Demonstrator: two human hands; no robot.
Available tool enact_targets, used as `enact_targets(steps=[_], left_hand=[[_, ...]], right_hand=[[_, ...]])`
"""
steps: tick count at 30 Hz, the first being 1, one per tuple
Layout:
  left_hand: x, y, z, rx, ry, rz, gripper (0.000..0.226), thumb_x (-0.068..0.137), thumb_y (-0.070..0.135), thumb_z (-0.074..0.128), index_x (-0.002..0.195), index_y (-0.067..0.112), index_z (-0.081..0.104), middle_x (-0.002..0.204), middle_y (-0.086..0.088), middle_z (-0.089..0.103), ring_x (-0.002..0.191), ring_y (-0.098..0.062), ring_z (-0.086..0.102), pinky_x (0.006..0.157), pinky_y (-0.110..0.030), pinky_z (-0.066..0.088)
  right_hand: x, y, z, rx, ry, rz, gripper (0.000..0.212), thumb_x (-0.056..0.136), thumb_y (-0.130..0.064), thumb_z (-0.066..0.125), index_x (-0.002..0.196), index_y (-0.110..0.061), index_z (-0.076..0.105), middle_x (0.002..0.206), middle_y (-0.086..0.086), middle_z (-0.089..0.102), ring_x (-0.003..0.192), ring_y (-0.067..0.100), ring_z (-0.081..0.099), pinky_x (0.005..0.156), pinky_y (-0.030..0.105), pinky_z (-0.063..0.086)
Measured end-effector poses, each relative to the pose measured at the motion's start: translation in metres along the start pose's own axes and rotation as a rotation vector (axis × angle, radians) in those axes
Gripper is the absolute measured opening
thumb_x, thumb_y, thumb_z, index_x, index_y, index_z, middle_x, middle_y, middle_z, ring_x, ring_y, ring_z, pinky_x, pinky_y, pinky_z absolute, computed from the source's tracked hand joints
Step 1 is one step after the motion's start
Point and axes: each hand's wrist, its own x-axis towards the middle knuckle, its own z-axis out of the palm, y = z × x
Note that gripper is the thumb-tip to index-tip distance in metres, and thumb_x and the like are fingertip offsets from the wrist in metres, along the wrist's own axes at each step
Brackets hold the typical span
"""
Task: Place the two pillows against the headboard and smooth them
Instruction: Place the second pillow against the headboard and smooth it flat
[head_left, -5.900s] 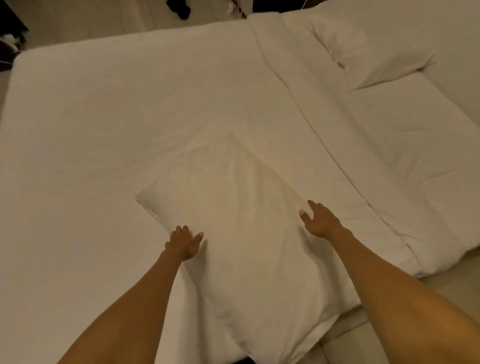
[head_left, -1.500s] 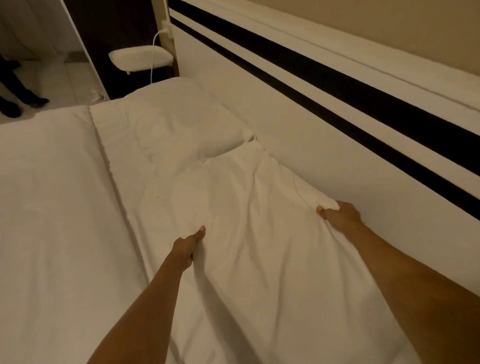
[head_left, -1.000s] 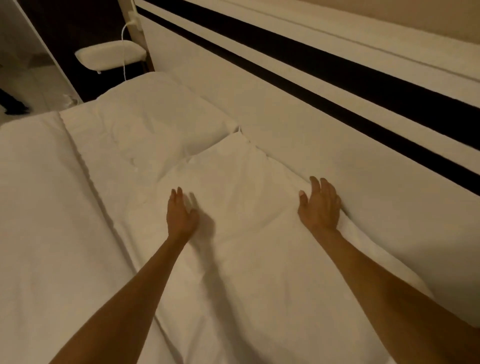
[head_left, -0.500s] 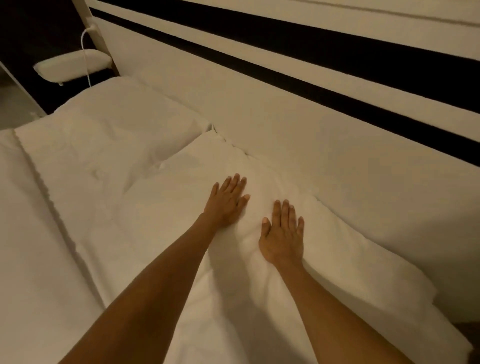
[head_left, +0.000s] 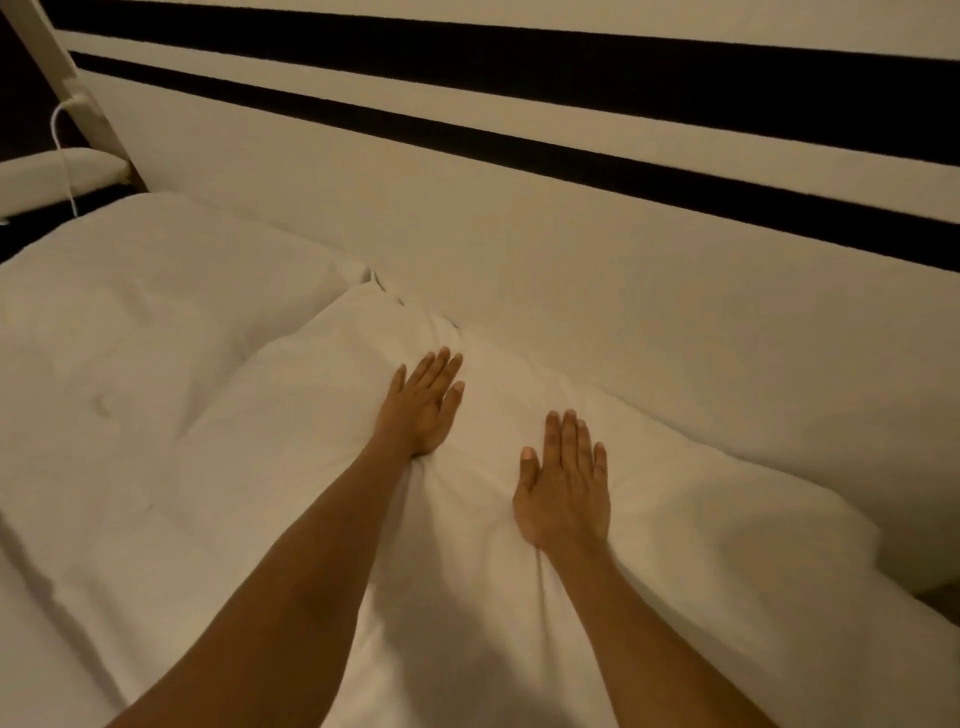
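Near pillow (head_left: 701, 519) lies flat along the headboard (head_left: 571, 249), its far edge touching it; far pillow (head_left: 156, 291) sits just left, corners meeting. Your left hand (head_left: 423, 410) and right hand (head_left: 563, 488) press palm-down on the near pillow, fingers (head_left: 571, 436) extended flat and close together, gripping nothing. Sweep outward from the centre with even pressure to push out the creases bunched at your wrists. Soft white cotton, puffy, wrinkled; headboard smooth, cream with black stripes.

Two white pillows (head_left: 701, 519) (head_left: 156, 291), two hands (head_left: 423, 405) (head_left: 563, 493), one headboard (head_left: 571, 234) with two dark stripes (head_left: 519, 78), one cable (head_left: 62, 150).
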Motion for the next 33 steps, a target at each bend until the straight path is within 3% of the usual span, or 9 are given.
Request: enact_targets(steps=[3, 8, 11, 15, 19, 22, 24, 26, 33], left_hand=[[-0.003, -0.001, -0.002, -0.026, 0.012, 0.030, 0.054, 0.102, 0.043, 0.017, 0.154, 0.030, 0.010, 0.163, 0.008, 0.007, 0.151, -0.011, 0.005, 0.122, -0.042, 0.003], [-0.018, -0.011, -0.011, -0.031, -0.027, 0.057, 0.056, 0.102, 0.045, 0.014, 0.155, 0.029, 0.008, 0.163, 0.007, 0.004, 0.151, -0.012, 0.004, 0.122, -0.041, 0.003], [-0.027, -0.030, -0.024, 0.000, -0.046, 0.038, 0.056, 0.102, 0.045, 0.015, 0.155, 0.028, 0.009, 0.164, 0.004, 0.005, 0.151, -0.016, 0.006, 0.121, -0.041, 0.005], [-0.045, -0.071, -0.048, 0.072, -0.101, -0.034, 0.057, 0.101, 0.047, 0.015, 0.155, 0.027, 0.011, 0.164, 0.001, 0.008, 0.151, -0.019, 0.009, 0.121, -0.043, 0.007], [-0.058, -0.128, -0.078, 0.188, -0.196, -0.273, 0.063, 0.097, 0.058, 0.015, 0.153, 0.031, 0.013, 0.163, -0.002, 0.011, 0.148, -0.031, 0.015, 0.117, -0.054, 0.011], [-0.067, -0.160, -0.108, 0.364, -0.167, -0.530, 0.065, 0.098, 0.053, 0.021, 0.148, 0.014, 0.032, 0.153, -0.017, 0.032, 0.140, -0.041, 0.029, 0.115, -0.054, 0.019], [-0.069, -0.158, -0.120, 0.420, -0.019, -0.448, 0.055, 0.100, 0.040, 0.030, 0.140, 0.004, 0.043, 0.147, -0.019, 0.039, 0.137, -0.036, 0.034, 0.114, -0.049, 0.024], [-0.069, -0.134, -0.120, 0.285, 0.081, -0.248, 0.053, 0.101, 0.034, 0.034, 0.142, 0.001, 0.039, 0.153, -0.020, 0.030, 0.143, -0.032, 0.027, 0.115, -0.048, 0.023], [-0.114, 0.019, -0.076, -0.083, -0.063, 0.331, 0.068, 0.093, 0.045, 0.015, 0.154, 0.016, 0.015, 0.163, -0.003, 0.002, 0.151, -0.019, 0.003, 0.120, -0.036, 0.005]], right_hand=[[-0.014, 0.006, -0.004, 0.002, 0.049, 0.060, 0.061, 0.101, -0.041, 0.006, 0.155, -0.016, -0.006, 0.163, 0.002, -0.010, 0.151, 0.016, -0.008, 0.121, 0.036, -0.010], [-0.051, 0.030, -0.002, -0.018, 0.193, 0.169, 0.077, 0.089, -0.048, -0.008, 0.156, -0.015, 0.012, 0.164, 0.005, 0.010, 0.151, 0.019, 0.010, 0.121, 0.038, 0.000], [-0.078, 0.046, -0.004, -0.045, 0.239, 0.227, 0.075, 0.091, -0.045, 0.000, 0.153, -0.012, 0.025, 0.160, 0.010, 0.025, 0.148, 0.023, 0.024, 0.120, 0.040, 0.009], [-0.107, 0.067, -0.011, -0.050, 0.216, 0.299, 0.075, 0.090, -0.046, 0.003, 0.153, -0.013, 0.026, 0.160, 0.007, 0.025, 0.148, 0.021, 0.024, 0.119, 0.041, 0.009], [-0.134, 0.098, -0.026, -0.083, 0.156, 0.382, 0.061, 0.099, -0.042, 0.010, 0.156, -0.019, 0.012, 0.164, 0.001, 0.009, 0.151, 0.017, 0.011, 0.120, 0.044, 0.006], [-0.137, 0.122, -0.058, -0.127, 0.034, 0.461, 0.061, 0.101, -0.043, 0.008, 0.156, -0.020, -0.002, 0.164, 0.003, -0.002, 0.152, 0.020, 0.001, 0.121, 0.048, 0.000], [-0.136, 0.121, -0.076, -0.168, 0.050, 0.530, 0.061, 0.102, -0.040, 0.011, 0.156, -0.014, 0.002, 0.164, 0.009, 0.002, 0.151, 0.025, 0.003, 0.121, 0.050, 0.001], [-0.133, 0.100, -0.083, -0.164, 0.132, 0.508, 0.060, 0.103, -0.036, 0.015, 0.155, -0.010, 0.006, 0.164, 0.011, 0.005, 0.151, 0.026, 0.004, 0.121, 0.049, 0.004], [-0.116, -0.050, -0.028, 0.072, 0.275, 0.091, 0.073, 0.090, -0.046, 0.010, 0.151, -0.012, 0.031, 0.159, 0.010, 0.027, 0.147, 0.026, 0.026, 0.118, 0.048, 0.017]])
